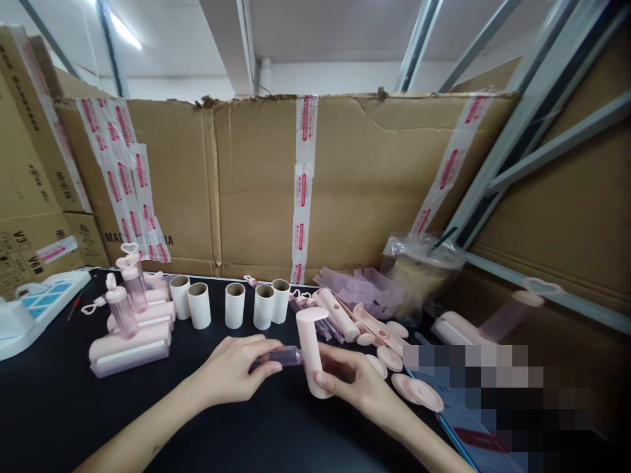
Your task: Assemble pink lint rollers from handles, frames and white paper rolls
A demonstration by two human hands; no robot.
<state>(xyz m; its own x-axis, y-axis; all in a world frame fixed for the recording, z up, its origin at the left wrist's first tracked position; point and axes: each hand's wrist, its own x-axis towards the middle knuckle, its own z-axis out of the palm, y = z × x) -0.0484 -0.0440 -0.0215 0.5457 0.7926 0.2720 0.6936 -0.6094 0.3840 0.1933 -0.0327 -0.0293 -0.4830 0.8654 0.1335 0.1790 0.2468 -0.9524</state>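
Note:
My left hand (246,369) is closed around a translucent purple handle (283,357), its end pointing right. My right hand (352,378) grips a pale pink plastic tube (310,355), which stands tilted with a flat cap at its top. The handle's tip meets the tube's side; whether the two are joined I cannot tell. Just behind my right hand lie more pink tube parts (338,315) and round pink discs (389,358). Several white cardboard cores (199,306) stand behind my left hand.
Pink lint rollers (131,351) with upright handles sit at the left, near a white power strip (46,305). Translucent purple covers (362,289) and a plastic bag (419,279) lie at the back right. A cardboard wall (256,184) bounds the black table.

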